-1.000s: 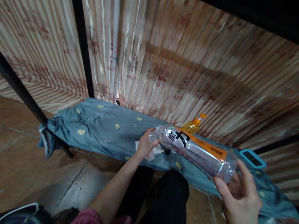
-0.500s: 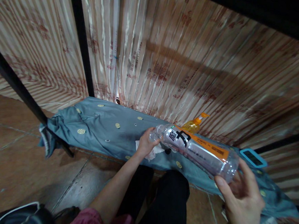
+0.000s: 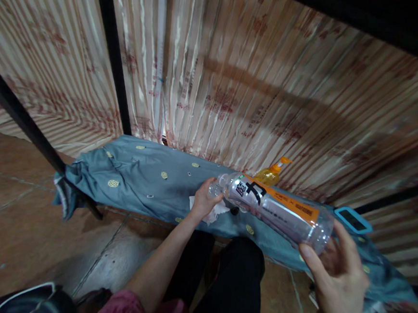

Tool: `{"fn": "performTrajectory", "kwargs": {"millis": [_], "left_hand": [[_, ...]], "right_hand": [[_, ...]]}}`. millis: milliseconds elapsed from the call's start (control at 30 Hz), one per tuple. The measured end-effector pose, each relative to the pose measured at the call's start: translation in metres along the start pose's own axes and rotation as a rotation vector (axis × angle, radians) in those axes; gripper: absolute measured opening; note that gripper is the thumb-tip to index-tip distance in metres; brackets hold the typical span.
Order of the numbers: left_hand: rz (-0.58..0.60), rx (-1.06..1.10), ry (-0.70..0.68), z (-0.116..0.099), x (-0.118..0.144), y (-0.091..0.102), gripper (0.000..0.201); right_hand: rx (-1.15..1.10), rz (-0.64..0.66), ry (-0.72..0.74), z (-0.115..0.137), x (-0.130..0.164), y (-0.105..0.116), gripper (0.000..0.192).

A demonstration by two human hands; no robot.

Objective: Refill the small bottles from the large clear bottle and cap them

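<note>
A large clear plastic bottle (image 3: 273,205) with an orange and silver label lies tilted across the space in front of me, base to the right. My right hand (image 3: 343,270) grips its base between thumb and fingers. At the neck end, my left hand (image 3: 205,200) is closed round a small clear plastic piece (image 3: 215,189) against the bottle's mouth; its exact kind is unclear. Below that hand, a crumpled white tissue (image 3: 215,212) rests on the bench cloth. A small dark round thing (image 3: 234,210) shows beside it, partly under the bottle.
The low bench has a grey-blue cloth (image 3: 150,171) with yellow pineapple prints. An orange pump bottle (image 3: 270,173) stands behind the large bottle. A blue-framed device (image 3: 353,220) lies to the right. Black poles (image 3: 112,47) and a striped curtain (image 3: 229,81) close off the back.
Almost nothing differs. Both hands keep their hold, and the bottle stays in nearly the same place, turned very slightly at most.
</note>
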State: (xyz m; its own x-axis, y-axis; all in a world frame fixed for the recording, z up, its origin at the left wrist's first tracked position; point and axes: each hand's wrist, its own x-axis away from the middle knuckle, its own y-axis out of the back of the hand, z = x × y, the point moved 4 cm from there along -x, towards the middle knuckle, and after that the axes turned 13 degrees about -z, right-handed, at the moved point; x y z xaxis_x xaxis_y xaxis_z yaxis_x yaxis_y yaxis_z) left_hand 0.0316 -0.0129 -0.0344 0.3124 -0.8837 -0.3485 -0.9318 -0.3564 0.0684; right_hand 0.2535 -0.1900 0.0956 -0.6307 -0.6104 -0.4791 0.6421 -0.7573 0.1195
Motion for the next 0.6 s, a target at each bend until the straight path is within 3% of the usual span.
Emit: {"fn": "performTrajectory", "kwargs": {"millis": [600], "left_hand": [[-0.011, 0.015, -0.013, 0.0026, -0.0007, -0.0005, 0.054]], "right_hand": [[0.034, -0.025, 0.071, 0.0071, -0.0029, -0.0038, 0.080]]}}
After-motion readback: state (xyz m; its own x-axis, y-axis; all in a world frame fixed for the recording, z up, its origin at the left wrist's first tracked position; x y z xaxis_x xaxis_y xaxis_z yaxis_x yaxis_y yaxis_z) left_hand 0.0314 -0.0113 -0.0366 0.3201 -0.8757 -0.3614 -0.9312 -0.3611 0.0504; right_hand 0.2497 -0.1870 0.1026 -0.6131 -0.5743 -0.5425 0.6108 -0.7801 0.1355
